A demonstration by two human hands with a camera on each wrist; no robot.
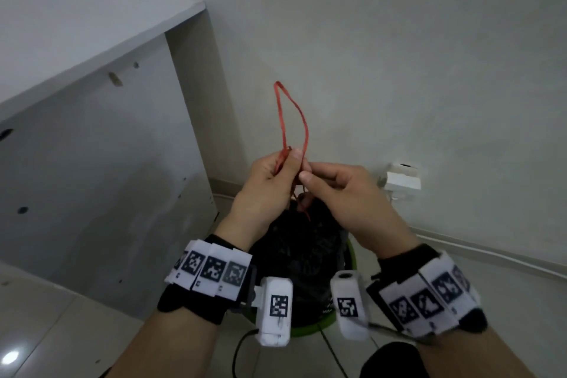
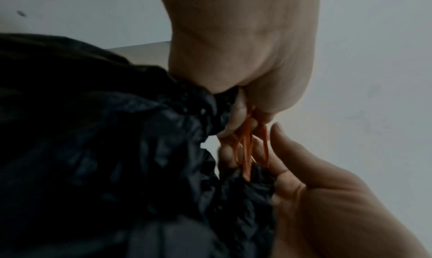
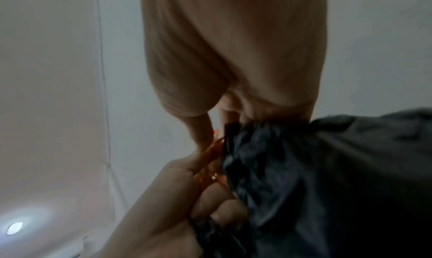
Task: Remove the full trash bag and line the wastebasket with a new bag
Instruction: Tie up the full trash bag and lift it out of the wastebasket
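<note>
Red drawstring [image 1: 302, 120] pinched by left hand [image 1: 267, 184] and right hand [image 1: 346, 193], loop raised above gathered black trash bag [image 1: 303, 252], bag seated in green wastebasket [image 1: 349, 255] near white cabinet [image 1: 92, 138]

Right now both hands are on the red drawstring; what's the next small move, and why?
Probably pull the red drawstring ends apart to snug a knot. The left hand and right hand pinch it above the black bag's gathered neck, a loop standing free; bag still in the green wastebasket.

Crinkled glossy plastic trash bag [image 1: 302, 242]
</note>
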